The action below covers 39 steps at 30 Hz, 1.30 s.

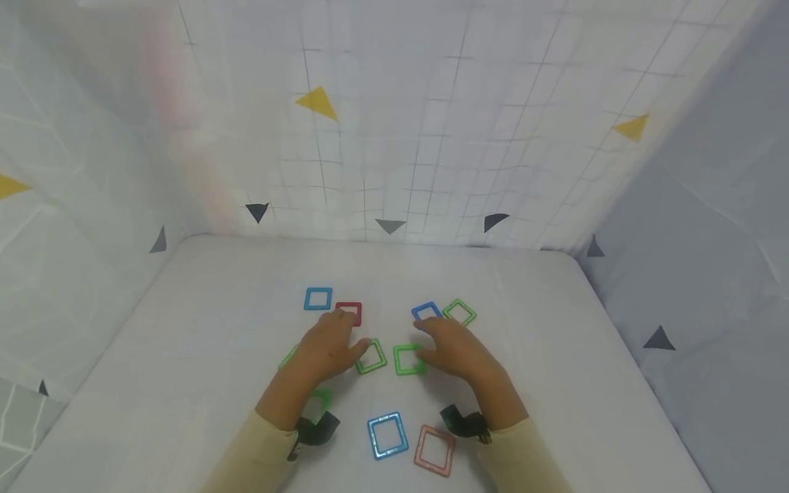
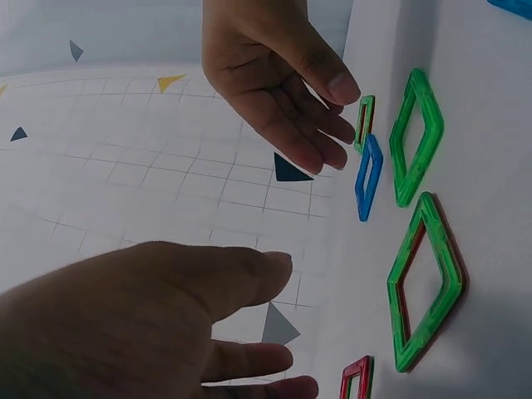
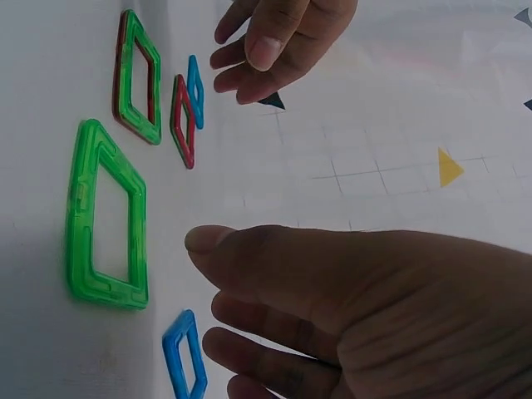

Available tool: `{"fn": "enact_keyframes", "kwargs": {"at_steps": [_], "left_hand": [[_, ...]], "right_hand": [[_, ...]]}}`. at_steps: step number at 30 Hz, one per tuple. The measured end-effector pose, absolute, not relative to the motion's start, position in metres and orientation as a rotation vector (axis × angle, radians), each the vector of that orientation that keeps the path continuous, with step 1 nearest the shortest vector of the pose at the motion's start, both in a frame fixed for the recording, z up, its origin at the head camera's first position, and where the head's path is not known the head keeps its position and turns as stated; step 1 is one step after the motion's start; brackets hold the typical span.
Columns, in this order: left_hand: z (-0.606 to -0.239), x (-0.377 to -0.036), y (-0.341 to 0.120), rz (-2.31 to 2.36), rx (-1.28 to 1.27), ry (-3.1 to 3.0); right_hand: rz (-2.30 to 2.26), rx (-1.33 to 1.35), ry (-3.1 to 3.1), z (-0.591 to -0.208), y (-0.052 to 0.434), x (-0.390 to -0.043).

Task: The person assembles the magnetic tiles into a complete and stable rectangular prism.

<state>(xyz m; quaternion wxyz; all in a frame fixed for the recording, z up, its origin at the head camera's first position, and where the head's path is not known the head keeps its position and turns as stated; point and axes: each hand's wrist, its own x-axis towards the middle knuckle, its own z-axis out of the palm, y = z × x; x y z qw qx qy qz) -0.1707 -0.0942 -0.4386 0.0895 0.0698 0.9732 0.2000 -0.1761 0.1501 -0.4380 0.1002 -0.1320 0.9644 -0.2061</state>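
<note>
Hands hover over square magnetic frames scattered on the white worktop (image 1: 185, 329): the left hand (image 1: 329, 346) near a red frame (image 1: 349, 312), the right hand (image 1: 453, 349) near a blue frame (image 1: 425, 311), fingers loose, gripping nothing. Neighbouring green frames (image 1: 388, 358) might snap together, since they lie close.

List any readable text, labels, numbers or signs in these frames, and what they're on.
None readable. The square tiles, e.g. the green one, look unmarked in all three views.
The backdrop sheet has only grid lines and triangle shapes.
The table shows no print.
</note>
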Motion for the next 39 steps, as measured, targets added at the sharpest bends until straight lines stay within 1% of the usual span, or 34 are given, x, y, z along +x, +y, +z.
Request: {"fn": "enact_keyframes", "kwargs": {"at_steps": [12,23,33,39], "left_hand": [[-0.441,-0.169,-0.092,0.595,0.194,2.817],[-0.441,-0.172,-0.096,0.597,0.256,2.764],[-0.451,-0.174,-0.093,0.561,0.312,2.764],[-0.451,-0.173,-0.092,0.551,0.306,2.767]], "right_hand": [[-0.647,-0.389,2.814,-0.443,0.146,-0.175],[-0.622,-0.428,2.810,-0.445,0.146,-0.177],[-0.619,-0.443,2.777,-0.448,0.143,-0.177],[-0.548,-0.485,2.764,-0.450,0.141,-0.176]]}}
